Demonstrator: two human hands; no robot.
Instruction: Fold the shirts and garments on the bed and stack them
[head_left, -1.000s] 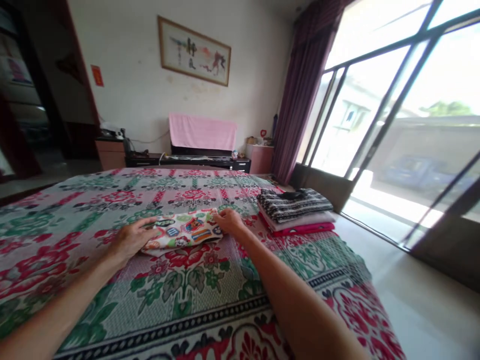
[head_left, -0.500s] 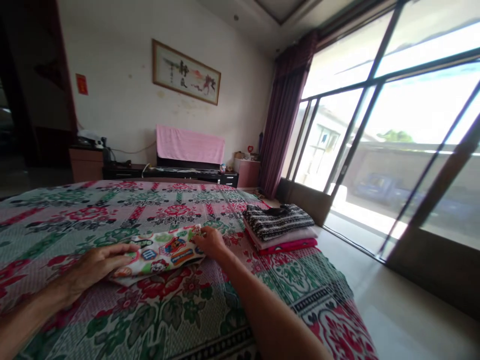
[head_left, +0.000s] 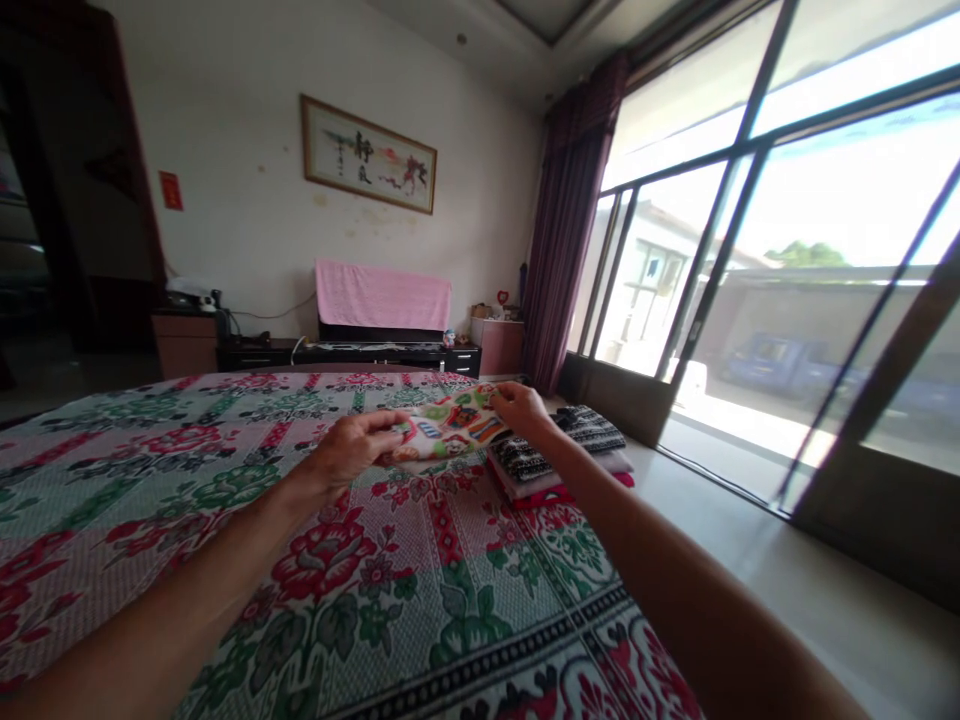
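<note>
A small folded cloth with a bright cartoon print (head_left: 448,428) is lifted off the bed. My left hand (head_left: 352,448) pinches its left end and my right hand (head_left: 523,408) grips its right end. It hangs just left of a stack of folded clothes (head_left: 564,455) with a black-and-white striped piece on top and pink and red ones below. The stack lies near the right edge of the bed, which has a floral red-and-green cover (head_left: 352,560).
Beyond the bed stands a low dark cabinet (head_left: 352,353) with a pink towel (head_left: 382,296) draped over it. A framed picture (head_left: 367,155) hangs on the wall. Large glass doors (head_left: 750,260) and a purple curtain (head_left: 566,220) are on the right.
Both hands have picked the printed cloth up from the bed and carried it right, toward the stack of folded clothes. The camera has tilted up.
</note>
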